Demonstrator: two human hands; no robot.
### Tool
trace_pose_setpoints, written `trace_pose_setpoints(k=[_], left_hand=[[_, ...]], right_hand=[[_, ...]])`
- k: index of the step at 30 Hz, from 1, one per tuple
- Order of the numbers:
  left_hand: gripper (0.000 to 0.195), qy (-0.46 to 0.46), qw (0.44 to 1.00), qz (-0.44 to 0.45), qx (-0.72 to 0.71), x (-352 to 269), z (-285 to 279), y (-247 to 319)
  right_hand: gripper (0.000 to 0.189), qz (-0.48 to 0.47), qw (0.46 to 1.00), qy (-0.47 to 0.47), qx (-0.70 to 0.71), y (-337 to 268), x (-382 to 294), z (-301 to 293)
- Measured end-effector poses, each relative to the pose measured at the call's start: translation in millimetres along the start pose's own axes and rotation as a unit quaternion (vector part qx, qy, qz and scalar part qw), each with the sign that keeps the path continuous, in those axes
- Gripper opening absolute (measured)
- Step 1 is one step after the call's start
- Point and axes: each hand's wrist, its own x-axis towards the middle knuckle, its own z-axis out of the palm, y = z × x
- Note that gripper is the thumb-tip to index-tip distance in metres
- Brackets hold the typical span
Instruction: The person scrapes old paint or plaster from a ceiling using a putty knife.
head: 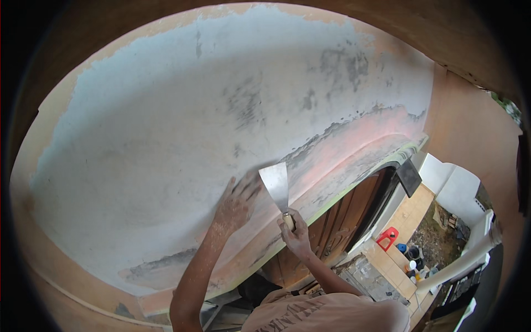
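Note:
My right hand (295,232) grips the short handle of a broad metal putty knife (275,180), its blade pointing up and lying against or just in front of the wall. To its left, my left hand (236,205) is spread with its palm towards the plastered wall (157,137); whether the palm touches is hidden. Pale dust covers the left hand and forearm. The wall surface is whitish with dark grey patches, and a rough-edged pink and grey band (348,145) runs beside the putty knife.
Below the band, a green-edged moulding (332,204) frames a brown wooden door (332,226). A worn grey board or platform (369,278) lies at lower right. Farther down are a red plastic stool (388,238), several containers (415,265) on tiles and a white column (460,261).

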Motion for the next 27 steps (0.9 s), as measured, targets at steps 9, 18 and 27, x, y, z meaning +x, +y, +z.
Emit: trace_pose_setpoints(k=[9, 18, 27], left_hand=[[0.016, -0.037, 0.902, -0.293, -0.314, -59.0, 7.9, 20.6], [0.025, 0.062, 0.635, -0.330, -0.696, -74.3, 9.9, 60.0], [0.023, 0.166, 0.587, -0.444, -0.656, -86.4, 13.6, 87.3]], right_hand=[[0.036, 0.008, 0.999, -0.026, -0.032, 0.2, -15.4, -2.5], [0.039, -0.019, 0.987, -0.156, 0.031, -13.5, -37.1, 21.7], [0.040, 0.053, 0.968, -0.242, 0.032, -34.5, -47.4, 20.8]])
